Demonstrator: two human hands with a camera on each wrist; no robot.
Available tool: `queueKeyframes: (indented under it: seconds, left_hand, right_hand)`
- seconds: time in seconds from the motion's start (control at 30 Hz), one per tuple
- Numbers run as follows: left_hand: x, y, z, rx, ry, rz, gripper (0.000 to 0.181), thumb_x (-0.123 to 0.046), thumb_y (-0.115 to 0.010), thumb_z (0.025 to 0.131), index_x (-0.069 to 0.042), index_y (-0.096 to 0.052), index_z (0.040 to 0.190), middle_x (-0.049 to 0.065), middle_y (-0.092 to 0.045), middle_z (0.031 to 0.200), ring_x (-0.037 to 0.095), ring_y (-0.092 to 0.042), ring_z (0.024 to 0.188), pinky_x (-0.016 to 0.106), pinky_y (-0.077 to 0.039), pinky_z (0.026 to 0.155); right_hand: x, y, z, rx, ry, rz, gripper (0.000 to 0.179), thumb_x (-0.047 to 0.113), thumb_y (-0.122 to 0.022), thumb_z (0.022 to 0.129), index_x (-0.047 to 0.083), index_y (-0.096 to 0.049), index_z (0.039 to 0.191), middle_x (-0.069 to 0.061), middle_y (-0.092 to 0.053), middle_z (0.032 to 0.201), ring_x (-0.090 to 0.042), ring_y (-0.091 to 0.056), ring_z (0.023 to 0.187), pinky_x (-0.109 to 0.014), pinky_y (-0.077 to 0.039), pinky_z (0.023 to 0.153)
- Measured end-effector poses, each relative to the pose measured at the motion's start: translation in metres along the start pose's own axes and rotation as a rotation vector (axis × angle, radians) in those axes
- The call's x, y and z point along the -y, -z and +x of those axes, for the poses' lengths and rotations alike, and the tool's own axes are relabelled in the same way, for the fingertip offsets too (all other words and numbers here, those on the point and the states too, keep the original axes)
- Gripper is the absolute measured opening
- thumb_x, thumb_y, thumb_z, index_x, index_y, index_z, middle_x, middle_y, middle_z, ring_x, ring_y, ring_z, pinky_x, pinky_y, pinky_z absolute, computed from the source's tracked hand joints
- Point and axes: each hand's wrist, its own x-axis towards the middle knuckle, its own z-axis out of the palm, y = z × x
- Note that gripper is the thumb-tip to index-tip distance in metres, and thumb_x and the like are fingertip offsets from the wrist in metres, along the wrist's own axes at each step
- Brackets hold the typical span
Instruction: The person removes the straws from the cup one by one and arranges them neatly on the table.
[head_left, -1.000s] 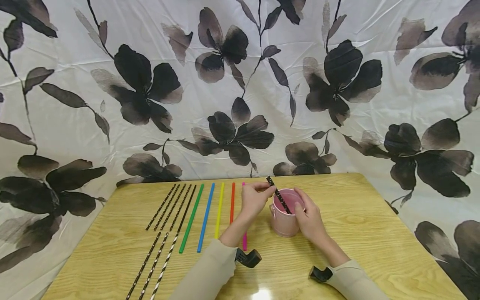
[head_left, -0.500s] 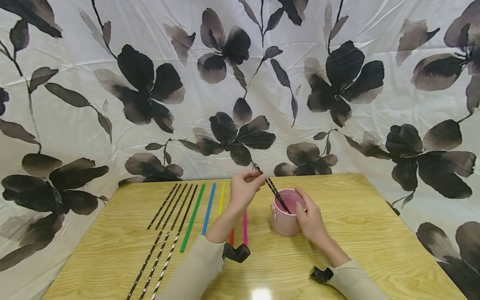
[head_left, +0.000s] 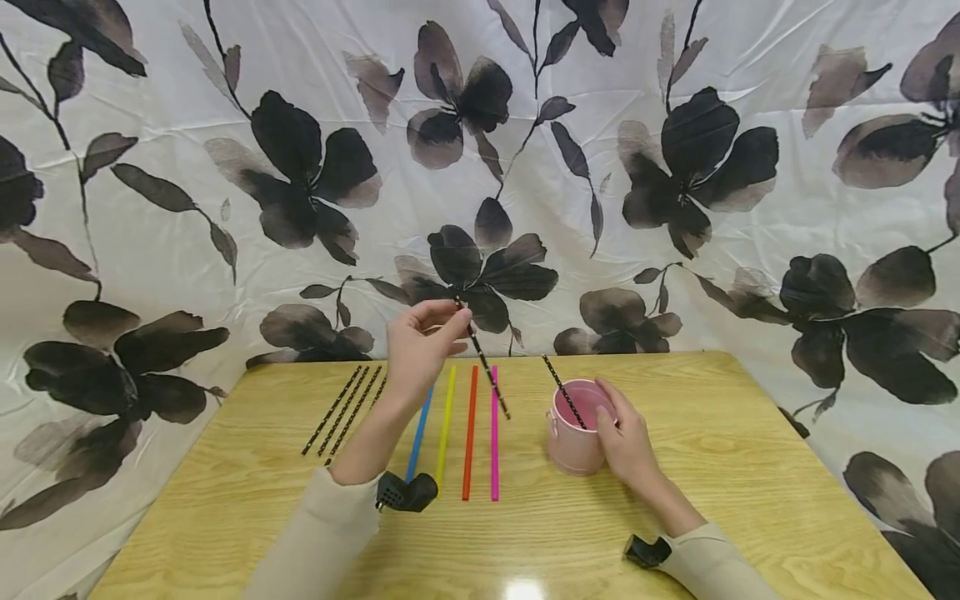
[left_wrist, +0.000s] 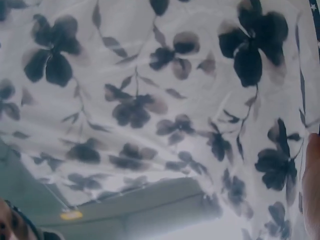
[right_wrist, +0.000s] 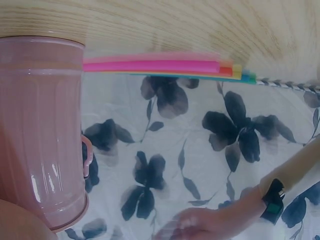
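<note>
My left hand [head_left: 416,354] pinches a black straw with light dots [head_left: 487,367] near its upper end. The straw slants down to the right, its lower end over the pink straw [head_left: 495,467] in the head view. My right hand [head_left: 628,433] grips the side of a small pink bucket [head_left: 573,454], thumb at the rim. Another black dotted straw [head_left: 558,383] leans in the bucket, its top above the rim. In the right wrist view the bucket [right_wrist: 42,135] shows its ribbed wall and small side loop. At the left wrist view's right edge, part of my left hand [left_wrist: 312,185] shows.
Red [head_left: 471,433], yellow [head_left: 447,417] and blue [head_left: 422,433] straws lie apart on the wooden table [head_left: 570,533]. Several black dotted straws [head_left: 341,408] lie farther left, partly behind my left arm. A white cloth with dark flowers [head_left: 360,208] hangs behind.
My left hand has drawn one black dotted straw out of the bucket and moved left and up with it. The other straw stays in the bucket, and my right hand keeps its grip.
</note>
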Motion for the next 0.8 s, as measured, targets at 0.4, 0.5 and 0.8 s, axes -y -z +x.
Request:
queueKeyframes:
  seconds: [0.4, 0.5, 0.8]
  left_hand:
    - [-0.049, 0.070, -0.026, 0.050, -0.013, 0.333, 0.024, -0.010, -0.065, 0.080, 0.007, -0.061, 0.096, 0.015, -0.062, 0.083, 0.023, -0.061, 0.069, 0.038, -0.052, 0.058]
    - [-0.045, 0.087, -0.031, 0.065, 0.025, 0.397, 0.025, -0.011, -0.065, 0.080, 0.007, -0.061, 0.097, 0.017, -0.062, 0.085, 0.026, -0.061, 0.071, 0.037, -0.052, 0.058]
    - [-0.008, 0.147, -0.044, 0.102, 0.132, 0.533, 0.036, -0.028, -0.066, 0.079, 0.000, -0.063, 0.101, 0.014, -0.063, 0.090, 0.025, -0.062, 0.072, 0.035, -0.052, 0.056]
  right_hand:
    - [-0.001, 0.000, 0.000, 0.003, -0.006, -0.011, 0.041, 0.013, -0.044, 0.090, 0.007, -0.041, 0.131, -0.012, -0.048, 0.125, -0.027, -0.046, 0.111, -0.046, -0.039, 0.088]
    - [0.001, 0.001, -0.001, -0.002, -0.008, 0.005, 0.041, 0.013, -0.044, 0.090, 0.007, -0.042, 0.130, -0.012, -0.048, 0.124, -0.027, -0.046, 0.111, -0.045, -0.039, 0.089]
    - [0.003, -0.001, -0.002, 0.013, -0.013, 0.013, 0.041, 0.011, -0.043, 0.090, 0.009, -0.041, 0.131, -0.012, -0.047, 0.125, -0.026, -0.046, 0.111, -0.045, -0.039, 0.089]
